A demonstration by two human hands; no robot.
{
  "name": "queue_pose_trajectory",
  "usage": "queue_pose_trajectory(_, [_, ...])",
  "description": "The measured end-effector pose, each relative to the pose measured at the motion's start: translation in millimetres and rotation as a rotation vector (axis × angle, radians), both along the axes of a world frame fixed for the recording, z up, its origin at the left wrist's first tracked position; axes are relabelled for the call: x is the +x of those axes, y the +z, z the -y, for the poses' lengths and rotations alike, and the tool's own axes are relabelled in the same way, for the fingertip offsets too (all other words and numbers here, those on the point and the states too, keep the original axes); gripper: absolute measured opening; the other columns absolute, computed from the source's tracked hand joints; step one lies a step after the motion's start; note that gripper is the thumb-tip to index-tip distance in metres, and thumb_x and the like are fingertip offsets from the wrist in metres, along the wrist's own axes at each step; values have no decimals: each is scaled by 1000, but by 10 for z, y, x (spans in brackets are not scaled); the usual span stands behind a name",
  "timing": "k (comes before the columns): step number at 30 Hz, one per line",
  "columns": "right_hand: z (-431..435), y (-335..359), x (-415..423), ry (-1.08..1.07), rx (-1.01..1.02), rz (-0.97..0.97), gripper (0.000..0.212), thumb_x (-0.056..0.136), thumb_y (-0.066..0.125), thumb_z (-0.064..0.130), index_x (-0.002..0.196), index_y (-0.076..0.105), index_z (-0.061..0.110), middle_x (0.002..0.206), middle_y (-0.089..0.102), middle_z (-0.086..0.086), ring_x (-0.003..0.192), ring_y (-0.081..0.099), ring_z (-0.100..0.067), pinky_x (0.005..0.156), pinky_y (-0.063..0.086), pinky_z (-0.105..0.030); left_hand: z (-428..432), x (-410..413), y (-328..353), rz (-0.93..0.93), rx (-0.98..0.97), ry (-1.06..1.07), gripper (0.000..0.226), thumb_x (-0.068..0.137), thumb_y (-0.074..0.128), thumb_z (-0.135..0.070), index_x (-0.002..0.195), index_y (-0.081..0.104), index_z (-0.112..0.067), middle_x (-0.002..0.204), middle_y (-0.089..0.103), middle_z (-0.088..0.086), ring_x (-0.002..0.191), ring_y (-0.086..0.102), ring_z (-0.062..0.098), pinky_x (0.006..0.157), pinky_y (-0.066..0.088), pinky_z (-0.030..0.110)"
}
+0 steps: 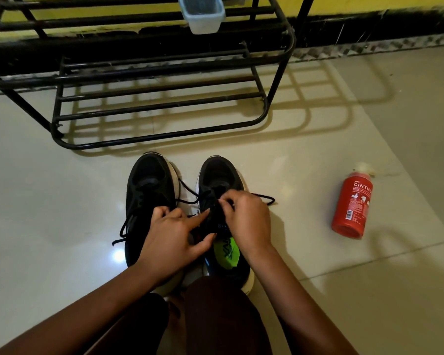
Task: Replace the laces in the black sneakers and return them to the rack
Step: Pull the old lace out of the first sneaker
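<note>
Both forearms reaching forward, left hand index finger extended, right hand fingertips pinching lace

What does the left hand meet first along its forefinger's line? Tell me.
The right sneaker, at its tongue; the left hand seems to touch it there. The right hand lies just beyond.

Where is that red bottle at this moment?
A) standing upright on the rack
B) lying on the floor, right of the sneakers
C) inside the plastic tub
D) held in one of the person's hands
B: the red bottle lies on its side on the floor tiles, to the right of the black sneakers and apart from them.
</note>
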State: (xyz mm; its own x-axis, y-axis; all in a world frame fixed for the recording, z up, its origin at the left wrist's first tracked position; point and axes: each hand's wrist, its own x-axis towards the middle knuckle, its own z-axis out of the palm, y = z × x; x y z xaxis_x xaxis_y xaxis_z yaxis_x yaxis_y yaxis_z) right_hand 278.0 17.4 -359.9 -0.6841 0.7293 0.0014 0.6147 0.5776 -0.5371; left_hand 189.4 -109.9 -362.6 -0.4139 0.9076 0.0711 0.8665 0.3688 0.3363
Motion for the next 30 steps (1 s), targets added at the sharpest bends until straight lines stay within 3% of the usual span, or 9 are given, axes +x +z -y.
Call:
queue_pose_trajectory(4, [-78,-36,25,-151,-113,-143,14,94,52,19,90,62,11,78,67,-8,73,62,-26,62,47,-35,4,-1,13,16,16,4,55,79,40,-59,116,65,-27,59,55,-3,63,54,17,69,21,30])
queue_pose_trajectory(7, [-64,1,45,-45,-123,-131,16,92,55,28,105,63,22,67,58,2,62,55,-16,58,43,-29,4,-2,13,17,21,-4,55,79,40,-58,116,65,-26,58,55,-4,62,54,16,69,21,31])
queue_pose_trajectory(10, [-36,56,10,33,-71,-2,30,91,56,32,120,60,30,88,70,-1,80,64,-19,70,47,-29,3,3,17,6,13,-2,54,78,41,-58,114,67,-26,57,53,-3,60,53,16,67,21,31])
queue_pose_trajectory(13, [-46,73,-32,32,-47,58,22,91,57,28,111,65,27,99,70,-1,93,64,-20,73,48,-28,6,0,17,4,5,-5,54,78,41,-58,113,67,-26,57,53,-4,60,53,16,67,21,31])
queue_pose_trajectory(17, [-7,43,-37,-3,-28,47,14,95,49,23,96,61,18,84,68,-4,79,63,-23,62,43,-30,6,0,7,13,12,-7,54,78,41,-58,114,66,-26,58,53,-3,60,54,17,68,22,30])
queue_pose_trajectory(21, [-58,-28,66,-347,-419,-316,11,96,46,13,88,52,17,71,62,0,65,66,-18,63,55,-34,12,-3,-6,19,12,-7,55,79,41,-58,115,66,-26,58,55,-2,62,56,18,70,25,31])
queue_pose_trajectory(24, [-76,-18,74,-543,-664,-513,13,99,38,8,95,45,17,74,60,-1,59,67,-14,59,58,-29,13,-5,-10,15,8,-7,54,80,40,-59,116,65,-27,59,55,-2,62,56,18,71,26,31])
queue_pose_trajectory(27, [-37,-12,82,-516,-600,-531,23,99,38,13,121,42,21,74,63,-5,57,67,-11,56,56,-23,18,-8,-12,9,7,-4,54,79,40,-58,115,65,-26,59,55,-2,62,56,18,71,26,32])
queue_pose_trajectory(30, [0,-21,95,-199,-234,-278,49,95,51,25,140,35,30,58,55,3,50,53,-9,50,45,-20,15,-6,-7,12,6,-2,54,79,41,-58,115,66,-26,59,55,-1,62,57,19,70,27,32])
